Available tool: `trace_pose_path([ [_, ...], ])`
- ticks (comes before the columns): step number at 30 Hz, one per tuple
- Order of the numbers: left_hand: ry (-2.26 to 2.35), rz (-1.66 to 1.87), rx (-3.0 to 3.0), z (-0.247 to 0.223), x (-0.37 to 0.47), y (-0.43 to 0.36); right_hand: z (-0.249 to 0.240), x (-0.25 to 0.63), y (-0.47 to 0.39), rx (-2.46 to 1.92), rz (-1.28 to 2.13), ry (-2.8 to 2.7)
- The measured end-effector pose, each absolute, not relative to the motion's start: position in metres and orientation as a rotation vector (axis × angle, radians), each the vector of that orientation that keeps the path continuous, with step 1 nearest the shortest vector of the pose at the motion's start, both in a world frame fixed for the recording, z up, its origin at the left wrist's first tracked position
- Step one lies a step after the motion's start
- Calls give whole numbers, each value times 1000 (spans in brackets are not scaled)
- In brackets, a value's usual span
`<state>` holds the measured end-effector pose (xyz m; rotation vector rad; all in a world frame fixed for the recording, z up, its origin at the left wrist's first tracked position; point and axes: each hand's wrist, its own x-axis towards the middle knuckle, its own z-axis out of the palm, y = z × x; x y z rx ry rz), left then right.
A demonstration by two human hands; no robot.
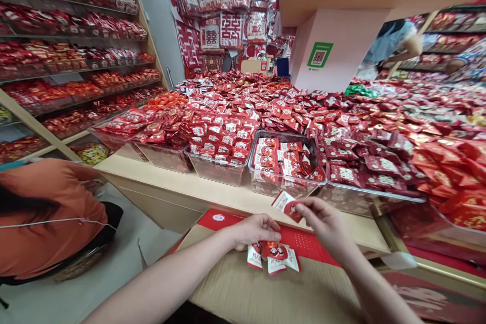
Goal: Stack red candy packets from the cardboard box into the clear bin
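My right hand [322,220] pinches one small red-and-white wrapped sweet packet [287,206] by its edge, in front of a clear plastic bin [261,178]. That bin is partly filled with matching packets [291,157] in rows. To the left and lower, my left hand [258,232] is closed around several of the same packets [276,253], which fan out below its fingers. The hand hides their upper ends. Beneath it is a cardboard box [228,288] with a red printed band [299,243].
Heaped bins of red packets [220,136] line the counter edge [224,197], with dark red ones [383,162] at right. A person in an orange top [49,212] is low at left, beside stocked shelves [76,66]. A pillar [334,50] rises behind. Another person [395,40] stands far right.
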<state>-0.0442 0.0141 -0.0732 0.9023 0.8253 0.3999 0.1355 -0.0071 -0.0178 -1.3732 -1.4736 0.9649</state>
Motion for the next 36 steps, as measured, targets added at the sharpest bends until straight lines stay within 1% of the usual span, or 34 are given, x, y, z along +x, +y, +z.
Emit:
trace_pose_path([
  [3,820,379,921,-77,-45,15,25,135,24,-1389,666,-1621],
  [6,829,387,942,-75,-45,15,43,127,71,-1469,519,-1771],
  [10,878,426,943,-72,-45,13,29,111,114,-1571,578,-1918],
  [12,890,432,942,-74,-46,13,21,105,120,-1586,521,-1994],
  [15,891,437,920,-79,-46,14,17,102,119,-1605,400,-2072],
  [20,882,419,928,-81,-46,16,19,102,117,-1518,430,-2126],
  [24,877,437,955,-77,-46,15,17,103,117,-1420,346,-2205],
  [28,877,425,939,-77,-46,15,13,103,116,-1462,198,-2124],
  [31,879,418,926,-79,-46,16,10,103,115,-1406,83,-2137],
  [36,883,417,897,-76,-46,15,10,101,111,-1326,37,-2176],
])
